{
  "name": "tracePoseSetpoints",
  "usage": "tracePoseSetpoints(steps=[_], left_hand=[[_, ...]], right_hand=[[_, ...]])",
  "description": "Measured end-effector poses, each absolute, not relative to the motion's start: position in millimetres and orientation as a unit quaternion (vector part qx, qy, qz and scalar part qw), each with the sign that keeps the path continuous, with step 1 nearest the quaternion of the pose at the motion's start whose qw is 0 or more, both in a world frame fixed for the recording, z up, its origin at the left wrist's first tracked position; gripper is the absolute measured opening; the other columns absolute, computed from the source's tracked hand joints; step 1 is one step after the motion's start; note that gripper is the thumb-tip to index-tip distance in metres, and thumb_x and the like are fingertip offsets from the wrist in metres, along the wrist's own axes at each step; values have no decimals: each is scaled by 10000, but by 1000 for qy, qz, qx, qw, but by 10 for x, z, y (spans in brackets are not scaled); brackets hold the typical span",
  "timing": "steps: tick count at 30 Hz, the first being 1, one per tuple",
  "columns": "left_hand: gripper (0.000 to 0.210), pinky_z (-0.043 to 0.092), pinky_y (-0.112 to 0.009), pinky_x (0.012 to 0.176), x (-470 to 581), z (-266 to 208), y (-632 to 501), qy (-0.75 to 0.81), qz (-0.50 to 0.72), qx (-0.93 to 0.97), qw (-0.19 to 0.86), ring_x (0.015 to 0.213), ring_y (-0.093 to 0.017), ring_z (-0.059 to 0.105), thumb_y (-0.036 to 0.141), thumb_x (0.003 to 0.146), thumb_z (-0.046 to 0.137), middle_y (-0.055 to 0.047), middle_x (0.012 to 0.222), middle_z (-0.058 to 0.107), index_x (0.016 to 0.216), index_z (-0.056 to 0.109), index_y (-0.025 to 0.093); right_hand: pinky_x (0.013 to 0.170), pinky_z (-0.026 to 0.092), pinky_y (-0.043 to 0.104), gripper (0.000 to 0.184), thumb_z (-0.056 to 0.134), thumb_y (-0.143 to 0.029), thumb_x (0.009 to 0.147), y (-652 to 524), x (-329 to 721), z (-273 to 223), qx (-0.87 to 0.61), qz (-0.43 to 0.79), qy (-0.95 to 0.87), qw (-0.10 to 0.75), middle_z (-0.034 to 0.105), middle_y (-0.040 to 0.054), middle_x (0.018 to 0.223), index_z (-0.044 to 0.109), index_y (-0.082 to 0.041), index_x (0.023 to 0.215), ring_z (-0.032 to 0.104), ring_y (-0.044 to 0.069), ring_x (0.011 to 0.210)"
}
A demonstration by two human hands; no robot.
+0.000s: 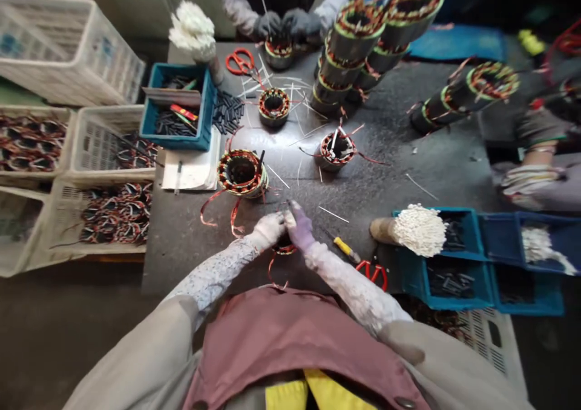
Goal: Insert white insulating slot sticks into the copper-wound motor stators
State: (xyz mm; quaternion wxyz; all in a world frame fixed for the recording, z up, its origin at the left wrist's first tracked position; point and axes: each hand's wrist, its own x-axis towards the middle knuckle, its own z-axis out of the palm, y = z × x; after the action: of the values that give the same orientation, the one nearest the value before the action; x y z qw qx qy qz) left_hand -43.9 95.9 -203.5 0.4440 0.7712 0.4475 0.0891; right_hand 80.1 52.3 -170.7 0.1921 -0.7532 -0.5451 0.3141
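Both hands met over a small wound stator (pixel 284 248) at six o'clock on the table (pixel 390 156): left hand (pixel 269 230) steadying it, right hand (pixel 298 228) pinched narrow. Firm bracing and gentle tension seemed wise; what the fingertips gripped was unclear.

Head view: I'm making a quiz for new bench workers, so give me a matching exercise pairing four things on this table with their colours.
Things:
1. scissors near the far edge
2. tray at the left of the table
3. glove on the right hand
4. tool handle beside the right hand

Colours:
A. purple
B. yellow
C. orange-red
D. teal-blue

Pairs: 1-C, 2-D, 3-A, 4-B
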Motion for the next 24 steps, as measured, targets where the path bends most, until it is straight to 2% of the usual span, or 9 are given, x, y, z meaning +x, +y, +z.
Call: tracePoseSetpoints(steps=[2,5,9,11,14,17,20,22,24], left_hand=[[211,514,-316,990,-554,-2006,858,476,139,731,469,1066,-192,661,152,788,613,-74,1131,724,955,732,206],[168,510,-353,997,-823,-1969,590,539,213,653,487,1072,-187,650,191,825,561,-80,1163,705,882,719,202],[99,523,-374,933,-1175,-1921,177,584,273,550,531,938,-187,661,205,774,605,-68,968,733,741,698,194],[52,525,-355,899,-1309,-1916,44,582,297,501,567,885,-181,657,212,713,662,-51,906,734,672,688,192],[121,532,-327,814,-1450,-1988,7,575,338,405,626,789,-167,640,281,660,732,-45,804,714,660,679,172],[287,527,-300,672,-1439,-2142,179,542,376,285,695,689,-156,619,404,660,754,-49,745,687,763,662,152],[355,536,-322,650,-1222,-2261,511,480,411,177,754,769,-196,659,448,679,752,-80,842,699,842,619,162],[325,556,-365,694,-1029,-2267,771,441,432,122,777,844,-222,674,444,728,724,-90,901,704,874,609,177],[282,565,-393,759,-878,-2214,1019,403,456,79,789,906,-226,678,436,808,660,-92,962,714,939,624,189]], right_hand=[[1150,396,452,404,460,-249,936,190,919,-1610,-689,280,-650,155,621,159,1352,655,-146,1274,523,253,1339],[1162,383,473,442,521,-148,877,-75,925,-1598,-573,297,-764,16,622,170,1346,646,-148,1302,553,273,1304],[1106,421,479,326,659,-70,761,158,652,-1653,-601,344,-713,-108,717,235,1099,737,-72,1077,657,325,1126],[978,511,465,268,720,-130,733,321,610,-1572,-612,359,-696,-111,745,205,981,744,-85,996,695,320,997],[758,576,348,246,638,-269,841,405,778,-1222,-617,395,-676,-75,762,102,916,722,-135,1029,714,234,839],[653,565,316,329,603,-411,868,410,939,-677,-618,471,-624,87,752,67,875,710,-150,1038,701,208,741],[743,560,368,390,700,-496,781,651,815,-199,-607,396,-650,230,740,70,942,707,-207,1044,690,242,829],[798,536,396,384,745,-503,734,989,608,-27,-611,261,-722,191,725,86,910,713,-215,987,672,273,882],[808,513,404,381,744,-496,738,1376,385,23,-612,140,-776,64,707,105,861,713,-189,960,660,293,881]])
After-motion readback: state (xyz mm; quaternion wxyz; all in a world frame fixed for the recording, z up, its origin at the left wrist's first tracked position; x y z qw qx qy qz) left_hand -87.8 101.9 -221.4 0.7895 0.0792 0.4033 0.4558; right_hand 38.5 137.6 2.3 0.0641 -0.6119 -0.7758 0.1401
